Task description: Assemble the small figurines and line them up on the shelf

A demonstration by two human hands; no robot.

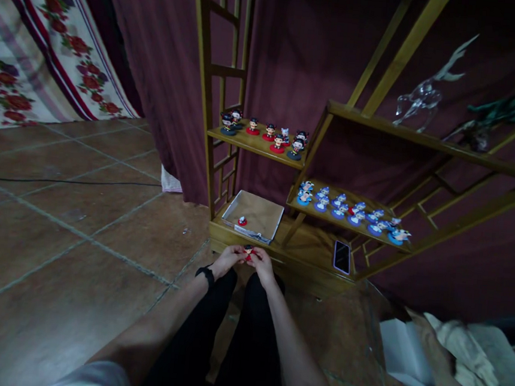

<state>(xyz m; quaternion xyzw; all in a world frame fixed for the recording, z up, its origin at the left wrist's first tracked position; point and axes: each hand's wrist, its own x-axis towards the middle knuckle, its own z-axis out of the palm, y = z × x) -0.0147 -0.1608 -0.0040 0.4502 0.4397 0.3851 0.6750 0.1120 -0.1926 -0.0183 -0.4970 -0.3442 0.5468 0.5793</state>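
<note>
Between my two hands is a small figurine (247, 251) with a black top and a red base. My left hand (228, 259) grips it from the left side, fingers closed. From the other side my right hand (262, 262) pinches it too. Just beyond them, on the low wooden shelf, stands a shallow cardboard box (256, 208) with one small red-based figurine (242, 221) inside. Several figurines with red or dark bases, such as one red-based figurine (278, 144), stand on the upper left shelf (244, 139). Rows of blue and purple figurines (339, 210) fill the middle right shelf.
A phone (342, 257) lies on the low shelf at right. On the upper right shelf (424, 138) are a clear glass deer (421, 99) and a dark green ornament (494, 114). White boxes (406, 353) and cloth (464, 349) lie at lower right. A cable (64, 181) crosses the tiled floor.
</note>
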